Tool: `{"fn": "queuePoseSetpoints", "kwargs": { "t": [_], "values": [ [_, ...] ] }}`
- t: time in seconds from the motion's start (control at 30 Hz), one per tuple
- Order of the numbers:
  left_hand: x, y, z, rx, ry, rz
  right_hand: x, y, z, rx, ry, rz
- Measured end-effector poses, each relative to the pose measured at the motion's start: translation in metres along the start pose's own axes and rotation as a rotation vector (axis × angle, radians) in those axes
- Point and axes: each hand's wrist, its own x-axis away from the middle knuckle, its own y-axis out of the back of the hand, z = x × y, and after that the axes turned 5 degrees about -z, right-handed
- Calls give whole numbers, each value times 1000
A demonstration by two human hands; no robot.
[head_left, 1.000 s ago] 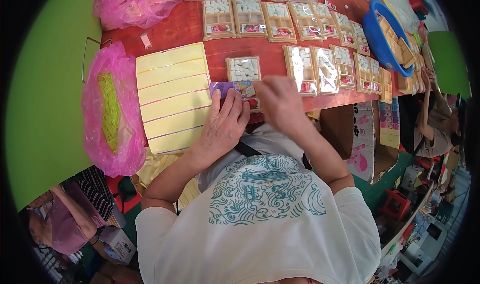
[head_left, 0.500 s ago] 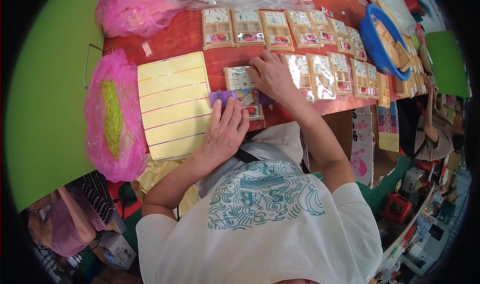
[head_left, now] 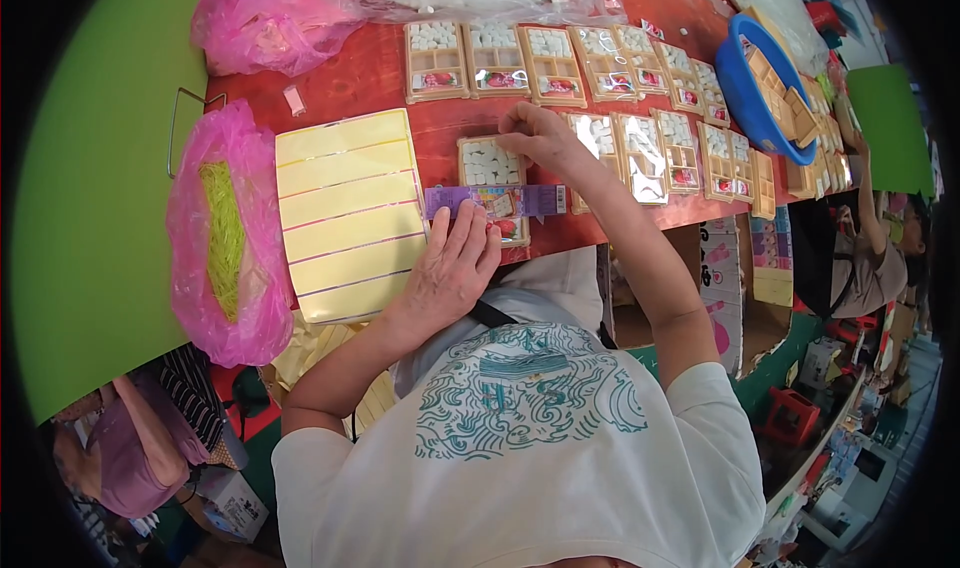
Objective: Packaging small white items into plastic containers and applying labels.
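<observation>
In front of me on the red table lies a shallow compartment tray (head_left: 491, 161) with white cube-like pieces in its upper part. A purple printed strip (head_left: 545, 200) crosses its middle and sticks out past both sides. My left hand (head_left: 458, 268) lies with outstretched fingers on the strip's left part and the tray's lower left, covering some of both. At the tray's upper right corner is my right hand (head_left: 548, 140), its fingers curled into a pinch; what they hold, if anything, is hidden.
Two rows of similar filled trays (head_left: 437, 60) stand beyond and to the right. A stack of yellow striped sheets (head_left: 350, 218) lies left, beside a pink bag (head_left: 255, 238) with green shreds. A blue basin (head_left: 752, 93) holds empty trays. People sit at both sides.
My right hand has shifted slightly right along the tray's upper edge. The purple strip's right end now shows beyond the tray. My left hand stays nearly in place.
</observation>
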Motion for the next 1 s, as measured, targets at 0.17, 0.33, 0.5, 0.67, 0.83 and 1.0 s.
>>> {"fn": "queuePoseSetpoints", "kwargs": {
  "t": [0.17, 0.33, 0.5, 0.67, 0.83, 1.0],
  "values": [
    [0, -1, -1, 7, 7, -13, 14, -4, 8, -317, -159, -10],
    [3, -6, -3, 239, 152, -82, 27, -7, -3, -494, -127, -109],
    [-7, 0, -11, 464, 383, -211, 48, -5, 12, -591, -28, -199],
    [-25, 3, -9, 854, 632, -437, 57, -9, 23, -759, 79, -225],
    [-29, 6, -4, 1181, 762, -391, 63, -7, 27, -764, 142, -185],
    [-34, 14, -6, 1699, 899, -384, 65, -9, 33, -730, 167, -154]
  ]
}}
